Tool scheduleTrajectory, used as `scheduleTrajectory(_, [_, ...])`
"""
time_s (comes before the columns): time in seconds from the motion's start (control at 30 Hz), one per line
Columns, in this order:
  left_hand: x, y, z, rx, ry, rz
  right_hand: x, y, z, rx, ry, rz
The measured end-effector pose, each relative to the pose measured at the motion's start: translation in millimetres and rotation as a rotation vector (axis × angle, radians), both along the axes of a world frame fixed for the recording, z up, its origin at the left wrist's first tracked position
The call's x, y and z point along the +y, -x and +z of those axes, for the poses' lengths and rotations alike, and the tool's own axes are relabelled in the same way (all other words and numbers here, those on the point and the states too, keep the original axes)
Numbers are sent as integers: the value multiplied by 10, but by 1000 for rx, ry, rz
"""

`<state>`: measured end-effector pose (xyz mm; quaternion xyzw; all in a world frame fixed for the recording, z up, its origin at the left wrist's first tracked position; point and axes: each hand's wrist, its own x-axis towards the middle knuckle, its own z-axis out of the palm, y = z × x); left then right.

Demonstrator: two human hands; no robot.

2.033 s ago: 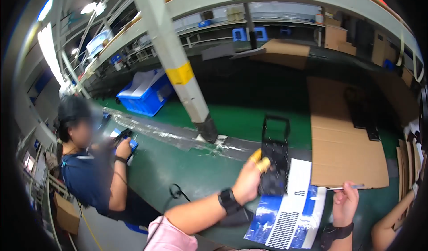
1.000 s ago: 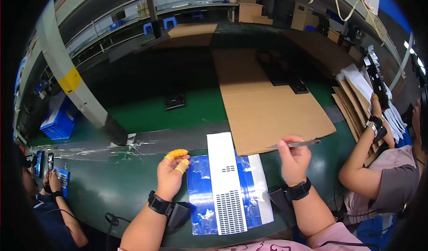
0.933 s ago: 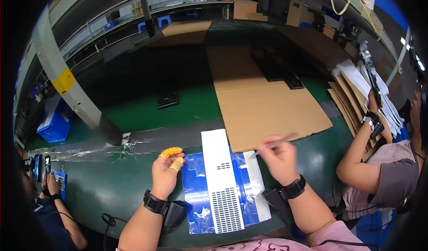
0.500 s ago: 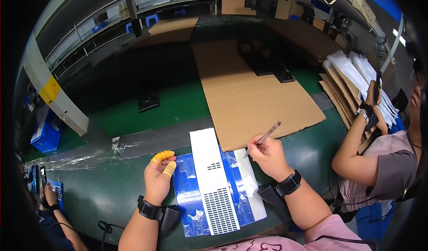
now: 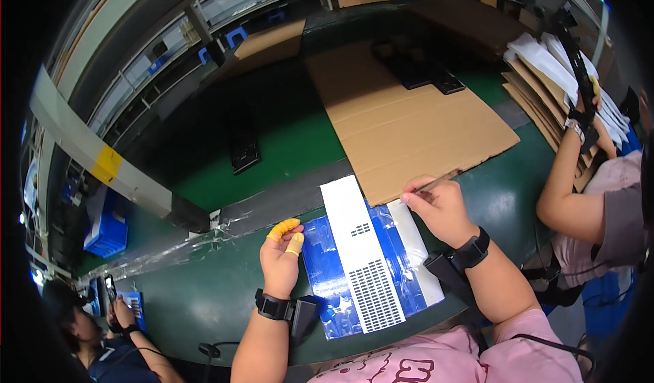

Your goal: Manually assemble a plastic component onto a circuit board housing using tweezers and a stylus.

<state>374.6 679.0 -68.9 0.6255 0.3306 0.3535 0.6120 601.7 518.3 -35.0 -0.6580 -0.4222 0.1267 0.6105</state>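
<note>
My right hand [image 5: 441, 209] is closed around a slim, greyish, pen-like tool [image 5: 446, 178], its rear end pointing up and right. The hand hovers at the upper end of a plain white strip [image 5: 417, 252]. That strip lies on the right side of a blue board [image 5: 323, 264] covered in shiny clear film. Down the board's middle runs a white sheet [image 5: 343, 202] with rows of small black rectangles [image 5: 373, 294]. Beside the board's upper left edge is my left hand [image 5: 281, 260], yellow covers on its thumb and forefinger. Its fingers are curled together; anything between them is hidden.
Beyond the board, brown cardboard [image 5: 415, 134] covers part of the green table, with dark flat pieces on it. Another black piece [image 5: 245, 158] lies left. A post [image 5: 116, 158] stands at the left edge. Co-workers sit left [image 5: 109, 349] and right [image 5: 579, 206], near stacked cardboard [image 5: 535, 107].
The view has shifted, so the table things appear further right and higher. My right hand has tilted the tool flatter, and its pointed tip is now hidden. My left hand stays beside the board.
</note>
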Motion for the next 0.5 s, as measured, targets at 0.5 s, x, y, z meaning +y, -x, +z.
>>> scheduleTrajectory(0.5, [40,295,79,63,31,36,54,143,-282,135,-34,-119])
